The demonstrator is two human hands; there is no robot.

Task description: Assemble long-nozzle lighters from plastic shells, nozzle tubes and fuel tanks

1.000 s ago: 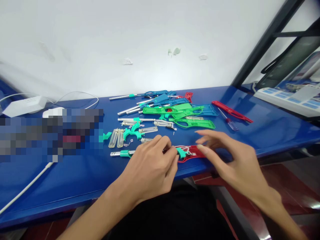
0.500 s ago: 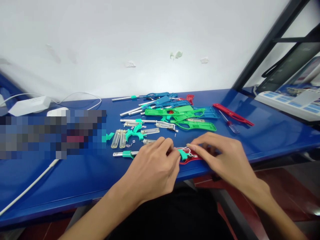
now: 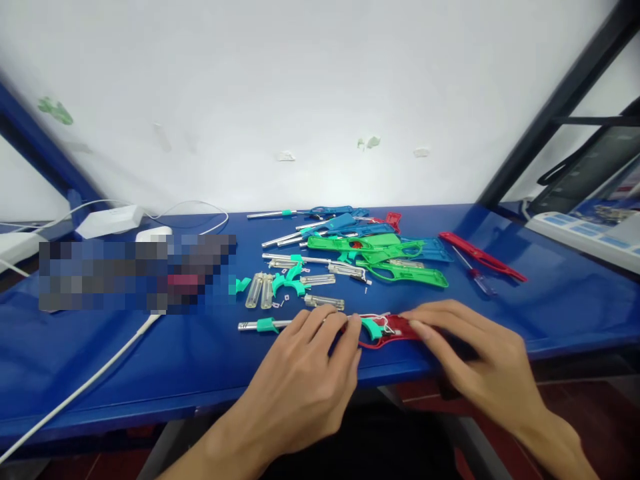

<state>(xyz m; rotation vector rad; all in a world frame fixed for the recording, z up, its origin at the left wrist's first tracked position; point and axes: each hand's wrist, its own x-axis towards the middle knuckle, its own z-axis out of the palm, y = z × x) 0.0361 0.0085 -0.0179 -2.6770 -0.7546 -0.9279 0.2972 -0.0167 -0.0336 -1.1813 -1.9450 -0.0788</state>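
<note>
A red lighter casing half (image 3: 384,339) lies near the table's front edge, with a teal trigger (image 3: 371,329), white wires and a metal tube (image 3: 250,326) on it. My left hand (image 3: 311,373) covers its middle, fingers curled around the casing and tube. At the casing's right end my right hand (image 3: 480,360) pinches the red edge between thumb and fingers. Just beyond are clear fuel tanks (image 3: 324,303) and several teal triggers (image 3: 295,287). Green casing halves (image 3: 417,274) and blue ones (image 3: 430,249) lie behind.
On the right are a red casing (image 3: 483,257), a screwdriver (image 3: 481,280) and a white power strip (image 3: 585,233). White cables and a white box (image 3: 111,221) sit at the left, beside a blurred area. A wall stands behind the blue table (image 3: 200,373).
The camera view has shifted, so everything appears lower and further right. My left hand's fingers have spread and flattened somewhat over the casing. My right hand remains at its right end.
</note>
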